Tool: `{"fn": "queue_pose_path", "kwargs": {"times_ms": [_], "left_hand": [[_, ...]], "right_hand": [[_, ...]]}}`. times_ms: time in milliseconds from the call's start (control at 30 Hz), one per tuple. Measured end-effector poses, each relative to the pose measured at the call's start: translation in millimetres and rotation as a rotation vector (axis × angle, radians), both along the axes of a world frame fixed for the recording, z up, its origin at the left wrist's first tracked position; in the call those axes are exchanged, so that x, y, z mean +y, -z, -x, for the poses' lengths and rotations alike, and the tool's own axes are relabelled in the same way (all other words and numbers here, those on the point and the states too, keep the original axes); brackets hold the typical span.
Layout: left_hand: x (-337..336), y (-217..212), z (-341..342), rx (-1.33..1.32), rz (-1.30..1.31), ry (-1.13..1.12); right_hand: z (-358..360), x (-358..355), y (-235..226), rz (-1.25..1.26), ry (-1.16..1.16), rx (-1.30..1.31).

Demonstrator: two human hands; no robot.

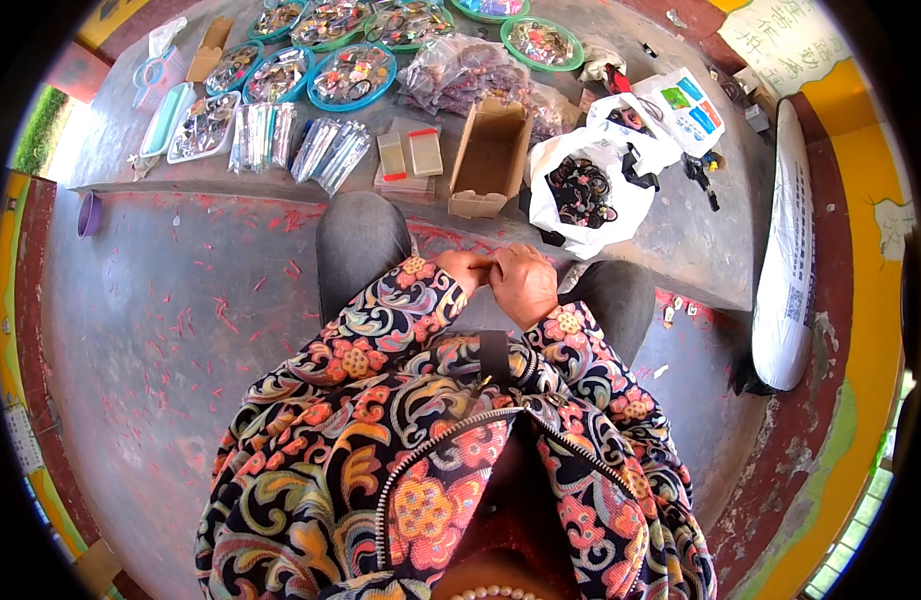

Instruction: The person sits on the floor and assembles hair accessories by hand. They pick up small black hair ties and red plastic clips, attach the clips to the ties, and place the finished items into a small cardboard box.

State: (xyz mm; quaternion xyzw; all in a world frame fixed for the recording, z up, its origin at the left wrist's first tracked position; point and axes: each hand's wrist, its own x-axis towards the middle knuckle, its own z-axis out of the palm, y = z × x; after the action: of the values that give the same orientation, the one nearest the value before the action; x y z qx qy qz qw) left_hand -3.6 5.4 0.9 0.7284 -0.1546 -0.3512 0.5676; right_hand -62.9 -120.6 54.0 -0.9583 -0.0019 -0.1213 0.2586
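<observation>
Left hand [465, 270] and right hand [524, 286] met between the knees [356, 245], fingers [479, 262] touching; I couldn't tell if they pinched anything, the hands themselves blocked my view. Cardboard box [478, 204] sat open at twelve, white bag [631, 212] of black loops [579, 190] at one. Nothing looked finished to me, with heaped baskets [351, 105] left at eleven, contents too small to make out.

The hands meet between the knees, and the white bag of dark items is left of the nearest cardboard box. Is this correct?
"Left" is wrong: the head view shows the white bag of dark items right of the nearest cardboard box.
</observation>
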Motion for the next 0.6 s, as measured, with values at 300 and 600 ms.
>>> {"fn": "queue_pose_path", "kwargs": {"times_ms": [300, 600], "left_hand": [[-0.6, -16.7, 1.7, -0.066, -0.075, -0.035], [2.1, 10.7, -5.7, 0.117, -0.045, -0.052]], "right_hand": [[-1.6, 3.8, -0.2, 0.02, 0.003, -0.011], [-4.7, 3.7, 4.0, -0.073, 0.08, -0.088]]}}
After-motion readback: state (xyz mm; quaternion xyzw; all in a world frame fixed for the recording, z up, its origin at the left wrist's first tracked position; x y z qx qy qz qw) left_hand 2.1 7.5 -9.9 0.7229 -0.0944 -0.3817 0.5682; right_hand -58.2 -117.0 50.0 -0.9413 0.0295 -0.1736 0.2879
